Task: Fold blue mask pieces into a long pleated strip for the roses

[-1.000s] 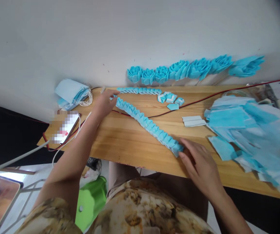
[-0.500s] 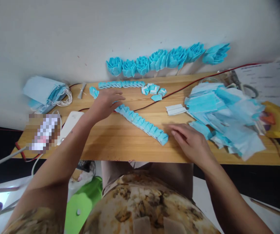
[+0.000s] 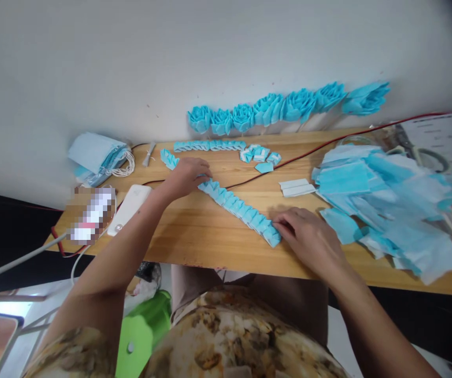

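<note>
A long chain of folded blue mask pieces (image 3: 238, 209) lies slantwise on the wooden table (image 3: 194, 236). My left hand (image 3: 187, 177) rests curled on its far left end, fingers pressed down on it. My right hand (image 3: 307, 237) lies at its near right end, fingertips closed against the last folds. A short loose folded piece (image 3: 169, 158) lies just beyond my left hand. A second, shorter folded chain (image 3: 209, 145) runs along the back edge.
Several blue mask roses (image 3: 284, 105) lean against the wall. A heap of blue face masks (image 3: 387, 199) fills the right side, a smaller stack (image 3: 97, 156) the far left. A phone (image 3: 92, 215), a white power bank (image 3: 128, 209), red cable (image 3: 328, 144) and white strips (image 3: 296, 187) lie about.
Both hands have pushed the chain's ends closer together, so it is shorter and more bunched. My right hand came back onto the near end after lifting off it.
</note>
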Action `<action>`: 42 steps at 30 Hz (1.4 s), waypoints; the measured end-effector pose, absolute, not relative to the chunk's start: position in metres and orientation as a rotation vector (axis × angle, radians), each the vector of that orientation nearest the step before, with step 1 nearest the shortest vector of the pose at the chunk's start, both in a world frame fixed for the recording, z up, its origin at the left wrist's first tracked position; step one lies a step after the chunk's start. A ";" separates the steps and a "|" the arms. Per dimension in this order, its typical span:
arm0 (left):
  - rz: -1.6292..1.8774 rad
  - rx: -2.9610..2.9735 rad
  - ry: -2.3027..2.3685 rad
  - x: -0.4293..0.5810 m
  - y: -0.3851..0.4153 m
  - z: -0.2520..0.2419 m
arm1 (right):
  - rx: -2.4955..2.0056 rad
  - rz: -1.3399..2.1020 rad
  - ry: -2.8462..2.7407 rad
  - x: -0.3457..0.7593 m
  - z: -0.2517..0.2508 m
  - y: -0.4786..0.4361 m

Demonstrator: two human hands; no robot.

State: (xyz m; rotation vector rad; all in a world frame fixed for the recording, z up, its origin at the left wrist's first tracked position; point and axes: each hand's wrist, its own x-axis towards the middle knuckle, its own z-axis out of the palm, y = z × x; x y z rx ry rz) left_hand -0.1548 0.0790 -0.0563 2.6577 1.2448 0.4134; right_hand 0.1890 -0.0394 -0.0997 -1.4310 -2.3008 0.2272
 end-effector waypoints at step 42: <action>0.480 2.425 1.389 -0.166 0.058 -0.034 | -1.312 0.588 -1.877 0.183 -0.100 -0.071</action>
